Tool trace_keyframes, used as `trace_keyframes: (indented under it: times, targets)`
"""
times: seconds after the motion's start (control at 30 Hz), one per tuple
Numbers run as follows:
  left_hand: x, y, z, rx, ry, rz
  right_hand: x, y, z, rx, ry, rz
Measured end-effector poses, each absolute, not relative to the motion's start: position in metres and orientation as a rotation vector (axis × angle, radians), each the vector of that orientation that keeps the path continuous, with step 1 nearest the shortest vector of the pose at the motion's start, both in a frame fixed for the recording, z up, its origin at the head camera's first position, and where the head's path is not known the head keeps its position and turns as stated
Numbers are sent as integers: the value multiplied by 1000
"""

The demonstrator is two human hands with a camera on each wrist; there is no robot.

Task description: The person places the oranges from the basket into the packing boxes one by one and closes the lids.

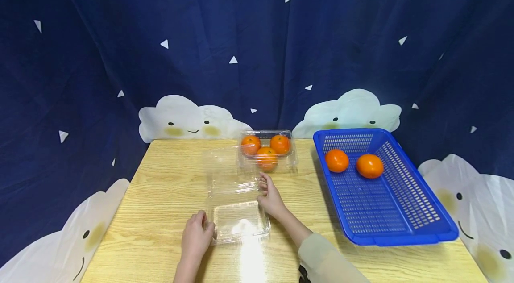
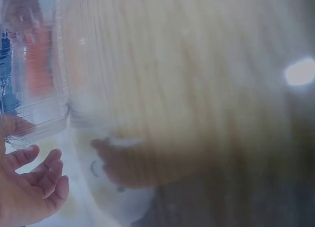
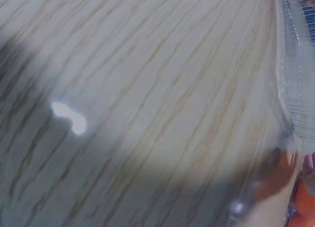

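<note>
A clear plastic clamshell box [image 1: 240, 242] lies on the table in front of me, its lid [image 1: 229, 180] standing up at the back. No fruit shows in it. At its left edge my left hand [image 1: 196, 236] holds the rim between thumb and index finger; in the left wrist view the other fingers [image 2: 49, 180] hang loosely curled. My right hand [image 1: 272, 198] grips the right side near the hinge, thumb on the edge and fingers curled by the lid. In the right wrist view only fingertips [image 3: 309, 165] show.
Behind the box stands a second clear box [image 1: 295, 158] with three oranges [image 1: 267, 158]. To the right, a blue plastic basket [image 1: 355, 240] holds two oranges [image 1: 370, 166]. The wooden table [image 1: 168, 185] ends at a dark blue curtain [image 1: 241, 28].
</note>
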State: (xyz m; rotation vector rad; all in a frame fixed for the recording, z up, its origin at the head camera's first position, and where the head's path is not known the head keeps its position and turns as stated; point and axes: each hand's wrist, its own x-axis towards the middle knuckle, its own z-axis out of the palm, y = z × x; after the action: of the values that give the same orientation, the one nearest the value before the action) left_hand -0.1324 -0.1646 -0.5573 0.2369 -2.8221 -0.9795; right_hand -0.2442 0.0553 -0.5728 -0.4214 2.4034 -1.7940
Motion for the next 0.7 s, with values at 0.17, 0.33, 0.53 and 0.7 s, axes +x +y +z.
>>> trace_keyframes:
  times: [0.17,0.33,0.53,0.7]
  targets:
    - [-136,-159,-559,231,-2821,-965,-245,62,-575,-409,2401,-1839]
    - [-140,-156,-559,201,-2826,-982,-245,68,-575,-385,2440,-1830]
    - [-143,-153,-557,166,-2843,-1011,-246,75,-577,-383,2507,-1806]
    - [-145,-151,-556,136,-2857,-1031,-247,81,-577,-368,2549,-1778]
